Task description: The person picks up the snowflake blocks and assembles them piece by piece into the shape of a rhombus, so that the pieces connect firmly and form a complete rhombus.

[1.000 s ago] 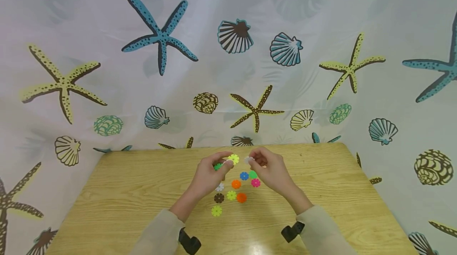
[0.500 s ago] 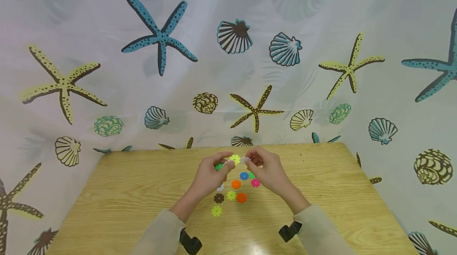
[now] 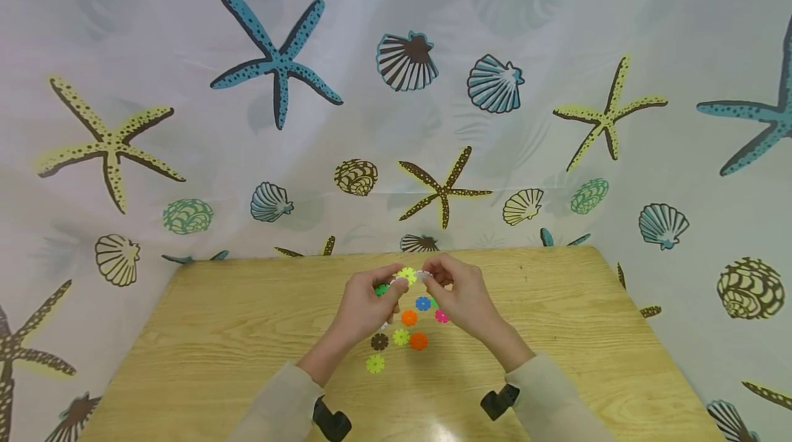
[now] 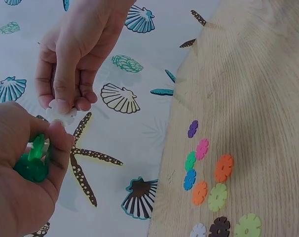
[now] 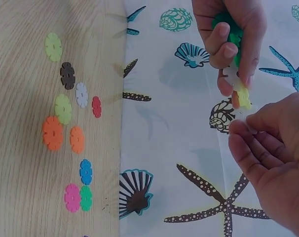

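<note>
My left hand holds a short chain of slotted plastic snowflake discs above the table. A green disc is tucked in the palm, a white disc sits between the fingers, and a yellow disc sticks out at the tips. My right hand pinches another white disc between thumb and fingers. In the right wrist view, that white disc meets the edge of the yellow one, partly covered by the fingertips. The two hands are close together, fingertips facing.
Loose discs lie on the wooden table below the hands: brown, orange, yellow-green, blue, pink, red and purple among them. A sea-print curtain encloses the back and sides.
My right hand has moved slightly left, bringing its white disc from a gap away up to the edge of the yellow disc. The left hand has barely shifted.
</note>
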